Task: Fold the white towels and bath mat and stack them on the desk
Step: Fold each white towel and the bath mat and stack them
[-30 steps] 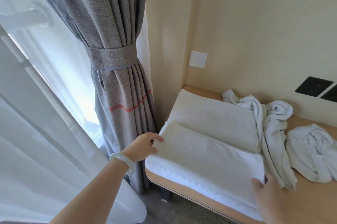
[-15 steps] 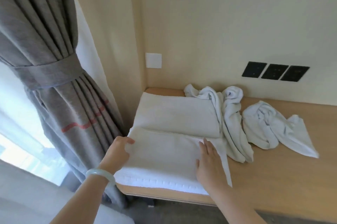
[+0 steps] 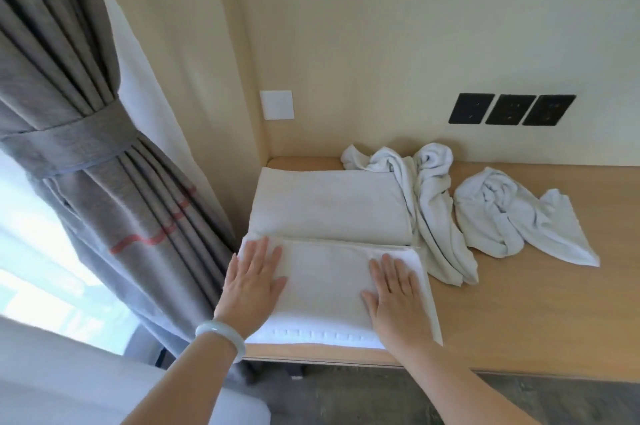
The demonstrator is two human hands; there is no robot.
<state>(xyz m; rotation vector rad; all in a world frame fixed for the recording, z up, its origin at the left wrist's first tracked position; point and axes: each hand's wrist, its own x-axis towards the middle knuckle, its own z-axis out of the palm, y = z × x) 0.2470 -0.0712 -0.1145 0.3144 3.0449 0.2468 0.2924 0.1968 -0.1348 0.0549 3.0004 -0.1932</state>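
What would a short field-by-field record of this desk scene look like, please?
left hand: flat, pressing left end of near folded towel
right hand: flat on its right end
near folded towel: front left corner of desk
far folded towel: directly behind it
twisted towel: unfolded, right of both
crumpled towel: unfolded, farther right

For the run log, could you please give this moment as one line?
left hand, right hand: flat on front folded piece | rear folded piece: untouched | two crumpled towels: unfolded on desk
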